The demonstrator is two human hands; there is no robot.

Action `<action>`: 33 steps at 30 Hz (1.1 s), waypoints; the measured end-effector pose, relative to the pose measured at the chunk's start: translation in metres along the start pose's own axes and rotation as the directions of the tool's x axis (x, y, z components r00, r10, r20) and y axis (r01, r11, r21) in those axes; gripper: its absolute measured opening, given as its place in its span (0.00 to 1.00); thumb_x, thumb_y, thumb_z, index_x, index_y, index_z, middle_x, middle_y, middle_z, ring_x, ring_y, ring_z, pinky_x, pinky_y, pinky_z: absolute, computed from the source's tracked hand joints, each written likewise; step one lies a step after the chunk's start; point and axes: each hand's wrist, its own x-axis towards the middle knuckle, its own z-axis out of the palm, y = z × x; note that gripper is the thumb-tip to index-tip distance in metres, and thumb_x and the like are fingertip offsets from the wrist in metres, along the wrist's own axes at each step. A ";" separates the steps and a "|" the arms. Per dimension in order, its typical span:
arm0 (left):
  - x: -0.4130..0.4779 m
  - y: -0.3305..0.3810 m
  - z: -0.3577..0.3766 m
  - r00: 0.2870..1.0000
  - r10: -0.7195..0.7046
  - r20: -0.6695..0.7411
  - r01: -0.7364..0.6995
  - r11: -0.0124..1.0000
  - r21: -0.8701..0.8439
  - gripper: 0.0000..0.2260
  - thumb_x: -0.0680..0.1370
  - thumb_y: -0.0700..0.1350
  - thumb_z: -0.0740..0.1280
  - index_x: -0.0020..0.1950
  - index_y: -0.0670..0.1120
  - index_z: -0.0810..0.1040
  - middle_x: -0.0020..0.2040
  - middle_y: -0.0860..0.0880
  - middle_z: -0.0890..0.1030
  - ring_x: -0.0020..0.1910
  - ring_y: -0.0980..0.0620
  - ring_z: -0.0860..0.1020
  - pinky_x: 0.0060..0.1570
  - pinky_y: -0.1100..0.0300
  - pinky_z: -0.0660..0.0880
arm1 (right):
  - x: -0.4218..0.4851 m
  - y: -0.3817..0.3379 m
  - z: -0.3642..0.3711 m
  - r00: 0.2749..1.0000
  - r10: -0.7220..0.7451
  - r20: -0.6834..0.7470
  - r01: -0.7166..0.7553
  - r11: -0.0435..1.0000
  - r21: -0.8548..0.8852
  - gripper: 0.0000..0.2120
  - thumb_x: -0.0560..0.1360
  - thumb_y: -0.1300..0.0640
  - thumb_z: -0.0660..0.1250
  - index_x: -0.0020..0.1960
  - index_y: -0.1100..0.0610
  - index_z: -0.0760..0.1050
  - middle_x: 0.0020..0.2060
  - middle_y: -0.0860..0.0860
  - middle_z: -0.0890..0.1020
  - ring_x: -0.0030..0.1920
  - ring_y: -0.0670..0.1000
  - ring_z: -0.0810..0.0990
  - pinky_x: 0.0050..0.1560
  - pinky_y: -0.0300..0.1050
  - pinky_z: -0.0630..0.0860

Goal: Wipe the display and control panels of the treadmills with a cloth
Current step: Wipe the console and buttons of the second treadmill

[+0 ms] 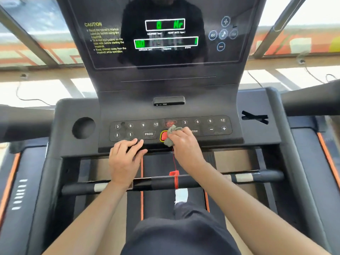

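Observation:
A black treadmill console fills the view. Its dark display (165,34) shows green digits and a yellow CAUTION text. Below lies the control panel (207,126) with numbered keys, PROG and a red safety key (163,135). My right hand (184,144) grips a crumpled grey cloth (172,134) and presses it on the panel's middle, over the red key. My left hand (125,157) rests with straight fingers on the console's front edge below the PROG key, holding nothing.
A round cup holder (83,127) sits at the console's left and a slotted recess (254,117) at its right. A front handlebar (165,182) crosses under my forearms, with a red safety cord (175,173) wound on it. Side handrails extend left and right.

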 end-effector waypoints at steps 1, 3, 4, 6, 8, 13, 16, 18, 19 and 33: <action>0.001 -0.001 0.000 1.000 0.004 0.005 -0.004 1.000 -0.007 0.10 0.77 0.50 0.75 0.55 0.47 0.86 0.51 0.48 0.84 0.49 0.43 0.80 0.50 0.52 0.74 | 0.004 0.001 0.004 0.999 -0.014 0.052 0.014 1.000 -0.001 0.13 0.64 0.73 0.70 0.42 0.58 0.81 0.39 0.52 0.82 0.40 0.56 0.73 0.45 0.45 0.71; 0.002 -0.002 -0.001 1.000 -0.002 0.021 0.002 1.000 -0.016 0.11 0.77 0.50 0.76 0.56 0.47 0.86 0.52 0.48 0.84 0.49 0.42 0.80 0.51 0.51 0.75 | 0.009 0.004 0.012 0.991 -0.071 0.116 0.069 0.997 0.027 0.13 0.66 0.74 0.68 0.41 0.57 0.79 0.40 0.52 0.82 0.42 0.57 0.75 0.46 0.49 0.74; 0.001 -0.001 -0.002 0.999 -0.009 0.031 0.009 1.000 -0.017 0.11 0.77 0.50 0.76 0.56 0.47 0.86 0.52 0.48 0.84 0.49 0.42 0.80 0.51 0.51 0.76 | 0.008 0.003 0.013 0.986 -0.117 0.121 0.114 0.993 0.029 0.12 0.68 0.73 0.65 0.43 0.58 0.79 0.43 0.52 0.82 0.43 0.57 0.75 0.49 0.47 0.73; 0.000 0.001 -0.002 0.999 -0.018 0.043 0.019 1.000 -0.014 0.12 0.77 0.50 0.76 0.57 0.47 0.86 0.52 0.48 0.84 0.50 0.43 0.80 0.53 0.51 0.76 | 0.002 -0.006 0.012 0.973 -0.210 0.098 0.210 0.978 0.015 0.14 0.71 0.70 0.62 0.51 0.62 0.80 0.50 0.54 0.83 0.49 0.56 0.75 0.55 0.43 0.69; 0.001 0.002 -0.004 0.999 -0.027 0.045 0.028 0.999 -0.023 0.11 0.77 0.49 0.76 0.57 0.46 0.86 0.52 0.48 0.84 0.51 0.43 0.80 0.53 0.51 0.76 | -0.001 -0.022 0.013 0.955 -0.291 0.050 0.291 0.957 0.014 0.17 0.68 0.70 0.64 0.56 0.66 0.80 0.53 0.58 0.82 0.55 0.56 0.71 0.60 0.48 0.72; 0.005 -0.003 -0.007 0.999 -0.003 0.037 0.006 0.997 -0.075 0.08 0.75 0.41 0.77 0.53 0.43 0.85 0.51 0.46 0.83 0.50 0.42 0.79 0.51 0.49 0.77 | 0.007 -0.049 0.033 0.948 -0.287 0.135 0.281 0.958 0.061 0.18 0.71 0.70 0.61 0.59 0.66 0.79 0.57 0.61 0.81 0.57 0.63 0.77 0.64 0.55 0.73; 0.003 -0.005 -0.006 1.000 0.015 0.017 -0.013 0.995 -0.101 0.07 0.77 0.43 0.74 0.54 0.43 0.86 0.51 0.46 0.84 0.50 0.42 0.79 0.51 0.49 0.77 | 0.006 -0.044 0.035 0.946 -0.300 0.121 0.293 0.954 0.067 0.18 0.72 0.70 0.59 0.59 0.66 0.79 0.57 0.60 0.81 0.57 0.60 0.75 0.66 0.51 0.71; 0.002 -0.005 -0.006 1.000 0.017 0.000 -0.017 0.994 -0.110 0.09 0.79 0.46 0.73 0.55 0.44 0.86 0.52 0.46 0.84 0.50 0.43 0.79 0.53 0.51 0.77 | -0.005 -0.033 0.033 0.948 -0.304 0.095 0.300 0.953 0.050 0.18 0.69 0.74 0.65 0.58 0.66 0.79 0.55 0.59 0.81 0.56 0.58 0.73 0.65 0.49 0.69; 0.001 -0.004 -0.005 1.000 0.010 -0.009 -0.011 0.994 -0.107 0.10 0.79 0.48 0.74 0.56 0.44 0.86 0.52 0.46 0.84 0.50 0.44 0.79 0.53 0.52 0.76 | -0.011 -0.028 0.031 0.955 -0.287 0.077 0.285 0.958 0.042 0.20 0.67 0.75 0.67 0.58 0.66 0.80 0.54 0.59 0.81 0.54 0.59 0.73 0.63 0.49 0.71; -0.006 0.020 -0.011 0.994 -0.003 0.111 0.010 0.998 -0.064 0.13 0.78 0.45 0.73 0.61 0.46 0.84 0.55 0.47 0.82 0.54 0.43 0.76 0.50 0.51 0.72 | -0.083 0.045 -0.036 0.844 0.512 -0.161 -0.514 0.857 0.032 0.18 0.65 0.70 0.69 0.54 0.59 0.81 0.49 0.53 0.80 0.49 0.57 0.77 0.51 0.48 0.73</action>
